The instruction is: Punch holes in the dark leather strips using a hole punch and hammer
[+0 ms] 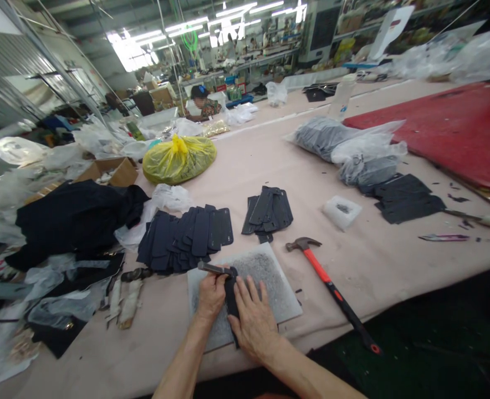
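My left hand (pixel 210 298) is closed around a metal punch (pixel 212 269), whose shaft points left above the fist and whose other end is at the top of a dark strip-shaped piece (pixel 230 296). Flat on that piece lies my right hand (pixel 255 318), fingers stretched out. Beneath both is a pale, heavily pitted board (pixel 280 271). A claw hammer (pixel 322 269) with a red and black handle rests right of the board. Behind the board are a wide overlapping spread of dark pieces (pixel 187 235) and a smaller pile of dark pieces (pixel 269 209).
A white block (pixel 342 211), more dark pieces (pixel 407 197) and small snips (pixel 443 238) lie to the right. Plastic-wrapped bundles (pixel 323 136) and a red sheet (pixel 440 130) are farther back. At left are a yellow bag (pixel 180 160), black cloth (pixel 74 216) and wrapped-handle tools (pixel 129 302).
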Available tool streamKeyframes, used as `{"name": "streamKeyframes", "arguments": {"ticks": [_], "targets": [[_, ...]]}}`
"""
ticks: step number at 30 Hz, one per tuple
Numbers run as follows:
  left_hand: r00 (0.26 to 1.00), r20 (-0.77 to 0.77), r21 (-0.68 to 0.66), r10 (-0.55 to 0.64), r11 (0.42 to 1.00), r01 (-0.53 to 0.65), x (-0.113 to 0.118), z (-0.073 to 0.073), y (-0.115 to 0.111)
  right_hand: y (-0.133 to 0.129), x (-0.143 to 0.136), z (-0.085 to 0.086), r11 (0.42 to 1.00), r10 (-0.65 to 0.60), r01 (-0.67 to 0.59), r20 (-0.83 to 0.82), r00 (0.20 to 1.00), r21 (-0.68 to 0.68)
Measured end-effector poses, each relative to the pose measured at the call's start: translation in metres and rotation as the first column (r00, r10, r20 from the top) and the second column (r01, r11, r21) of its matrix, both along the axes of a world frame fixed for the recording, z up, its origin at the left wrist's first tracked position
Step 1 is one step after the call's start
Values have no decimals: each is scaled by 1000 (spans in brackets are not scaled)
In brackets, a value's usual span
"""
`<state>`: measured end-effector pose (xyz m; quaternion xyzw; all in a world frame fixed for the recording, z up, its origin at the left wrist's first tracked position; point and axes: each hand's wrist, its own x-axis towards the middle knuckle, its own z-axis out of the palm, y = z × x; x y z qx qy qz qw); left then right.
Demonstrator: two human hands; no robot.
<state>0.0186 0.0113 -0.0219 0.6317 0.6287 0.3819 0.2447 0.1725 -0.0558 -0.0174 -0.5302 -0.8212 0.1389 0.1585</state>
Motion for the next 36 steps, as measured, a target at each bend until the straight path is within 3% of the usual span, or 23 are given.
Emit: {"name": "streamKeyframes", "arguments": {"ticks": [6,16,19,24,27,30,33,36], "targets": [[999,-35,19,-17,1000,17,0,-2,0,1,1,0,1000,9,-9,-2,1000,-12],[971,-240,84,-14,996,35,6,-17,0,1,-1,-3,1000,-8,8,3,1000,0],[967,-254,84,35,996,-14,8,-17,0,0,-2,-4,1000,-12,12,0,1000,-6],[958,-288,107,3,994,29,7,-18,1,0,5,5,999,29,-30,-51,998,-29],[945,-326,94,-13,994,46,5,-18,1,9,34,19,1000,-2,1,-95,995,-8],[933,-360,56,-19,998,42,5,-17,1,22,90,28,977,-199,203,-52,979,71],[927,-373,47,-25,998,46,5,-15,1,31,155,21,885,-462,451,104,881,118],[929,-367,66,-37,996,65,6,-14,0,30,200,6,854,-504,520,254,826,2]]}}
